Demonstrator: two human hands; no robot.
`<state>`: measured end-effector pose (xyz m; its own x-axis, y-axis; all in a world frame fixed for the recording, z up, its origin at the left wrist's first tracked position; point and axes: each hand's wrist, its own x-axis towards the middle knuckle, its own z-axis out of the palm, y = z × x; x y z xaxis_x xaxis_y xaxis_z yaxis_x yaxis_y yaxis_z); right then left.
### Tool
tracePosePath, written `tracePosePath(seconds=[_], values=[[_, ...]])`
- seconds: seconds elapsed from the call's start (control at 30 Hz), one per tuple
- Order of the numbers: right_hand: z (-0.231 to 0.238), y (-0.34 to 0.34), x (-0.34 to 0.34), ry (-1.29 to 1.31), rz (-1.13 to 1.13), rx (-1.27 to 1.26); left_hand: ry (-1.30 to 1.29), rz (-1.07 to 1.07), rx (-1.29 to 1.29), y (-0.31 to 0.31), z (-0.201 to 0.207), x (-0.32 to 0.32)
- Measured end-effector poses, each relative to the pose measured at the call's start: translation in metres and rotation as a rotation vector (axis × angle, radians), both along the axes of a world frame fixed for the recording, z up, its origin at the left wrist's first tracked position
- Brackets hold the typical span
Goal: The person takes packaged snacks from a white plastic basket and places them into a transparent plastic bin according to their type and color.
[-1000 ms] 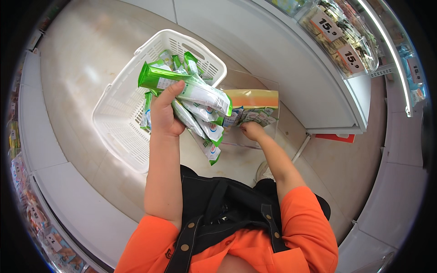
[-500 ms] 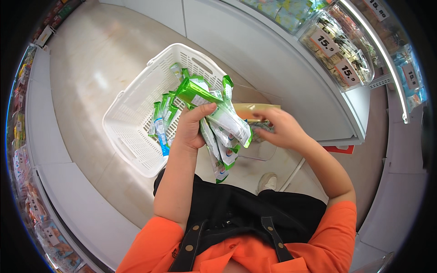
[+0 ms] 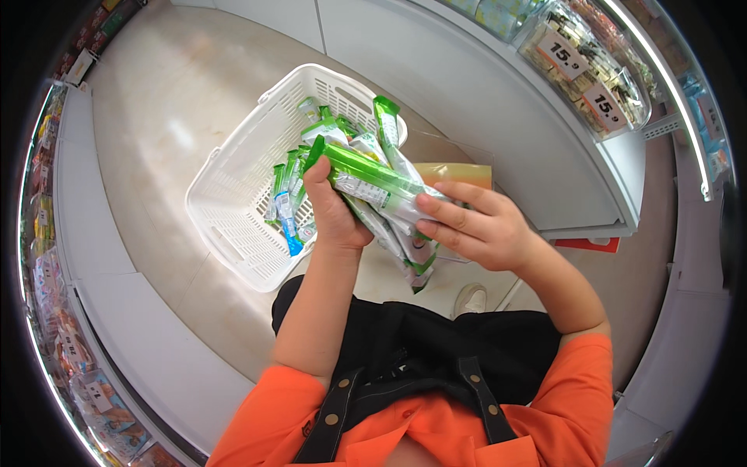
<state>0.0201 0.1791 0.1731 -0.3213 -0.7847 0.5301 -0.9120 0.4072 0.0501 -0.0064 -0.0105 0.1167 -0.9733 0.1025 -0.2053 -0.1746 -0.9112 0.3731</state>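
My left hand is closed around one end of a loose bundle of long green-and-white packets, its thumb on the top packet. My right hand grips the bundle's other end with its fingers laid over the top packet; its thumb is hidden. Several packets fan out beneath, tilted at different angles. Under and beyond my left hand stands a white slatted plastic basket on the floor. Inside it lie more green packets and a slim blue packet.
Behind my right hand is a shiny gold-yellow package near a clear plastic container. A white shelf unit runs along the right, with bagged goods on top. Another stocked shelf lines the left. My shoe is below.
My right hand has moved left from beside the packets onto their end. The top packet now lies flatter across the bundle. The view has shifted slightly.
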Motion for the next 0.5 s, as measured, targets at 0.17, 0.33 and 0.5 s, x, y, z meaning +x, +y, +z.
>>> tracePosePath(seconds=[0.17,0.33,0.5], values=[[0.003,0.017,-0.002,0.084,0.096,-0.079,0.043,0.033,0.108,0.007,0.006,0.002],[0.010,0.041,-0.001,0.067,0.045,-0.105,-0.048,0.075,0.058,0.013,0.005,-0.003],[0.002,0.063,-0.002,0.208,-0.177,-0.181,-0.141,0.192,-0.090,0.010,0.027,-0.005]])
